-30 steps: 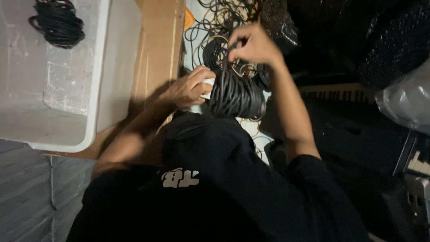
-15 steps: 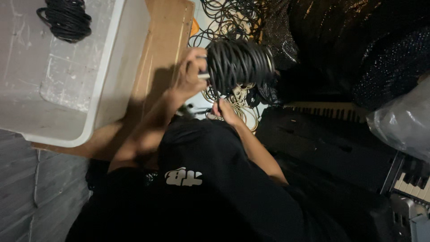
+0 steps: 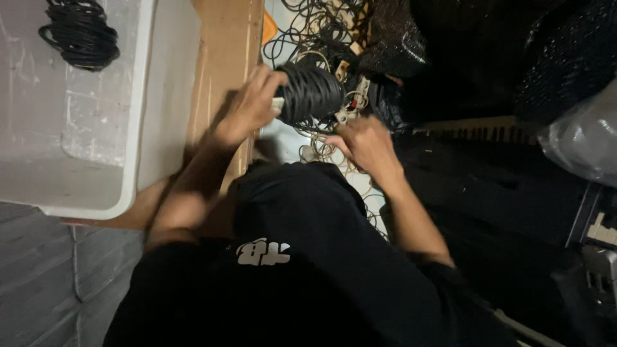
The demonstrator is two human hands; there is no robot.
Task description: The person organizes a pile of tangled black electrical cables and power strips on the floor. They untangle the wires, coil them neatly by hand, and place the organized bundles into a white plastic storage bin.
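While both hands work over the cable pile, the scene reads thus:
left hand: left hand (image 3: 249, 106) grips the left end of a thick coiled bundle of black cable (image 3: 310, 93); fingers (image 3: 268, 78) clamped round it.
right hand: right hand (image 3: 365, 142) sits just near and right of the bundle, over loose pale thin wires (image 3: 324, 149); fingers curled together, whether they pinch a wire I cannot tell.
bundle place: held up above the tangle, middle far part of the scene, between the brown cardboard sheet (image 3: 225, 58) on the left and the dark netted bags (image 3: 392, 45) on the right.
tangle: loose black cables (image 3: 302, 26) spread on the floor far of the bundle, touching it.
bin: white plastic tub (image 3: 144, 109) far left, well apart from the hands.
in bin: second small coil of black cable (image 3: 80, 33) lies in the tub's far corner.
right edge: clear plastic bag (image 3: 581, 138), near it a keyboard instrument (image 3: 601, 231), partly cut off.
person: black clothing (image 3: 289, 270) fills the near middle.
floor: grey planks (image 3: 38, 276) near left.
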